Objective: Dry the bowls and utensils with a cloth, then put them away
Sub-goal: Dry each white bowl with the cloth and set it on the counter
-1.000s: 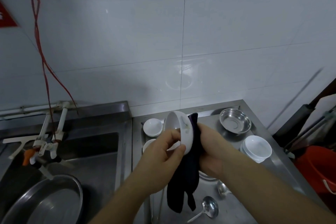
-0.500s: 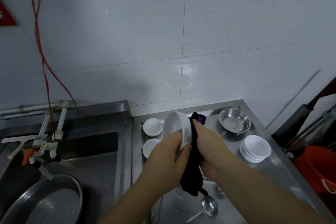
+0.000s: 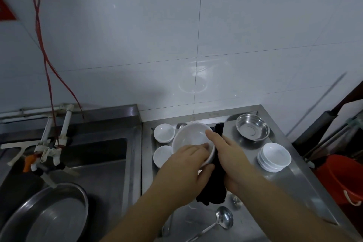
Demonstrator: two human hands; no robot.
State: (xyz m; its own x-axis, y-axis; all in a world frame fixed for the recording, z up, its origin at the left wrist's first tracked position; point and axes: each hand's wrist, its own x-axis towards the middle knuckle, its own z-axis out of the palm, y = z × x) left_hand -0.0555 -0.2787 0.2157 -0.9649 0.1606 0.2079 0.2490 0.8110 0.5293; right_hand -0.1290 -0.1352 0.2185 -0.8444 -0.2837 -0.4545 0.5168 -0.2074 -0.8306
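Dim, cool, bluish light over the whole scene, with no lamp in view. Soft round glare on the tiled wall [image 3: 193,82], low near its middle, and a broad grey shadow spreading left from there above the sink [image 3: 102,155]. Small bright highlights on the steel bowl [image 3: 252,129] and the ladle [image 3: 224,220]; dull reflections on the counter [image 3: 290,180]. Strong wide-angle bending near the edges: tile seams curved, counter edges splayed outward. Slight softness overall, more at the forearms at the bottom edge and the red bucket [image 3: 341,179] at right. Dark cloth [image 3: 215,188] almost without detail, nearly pure black.
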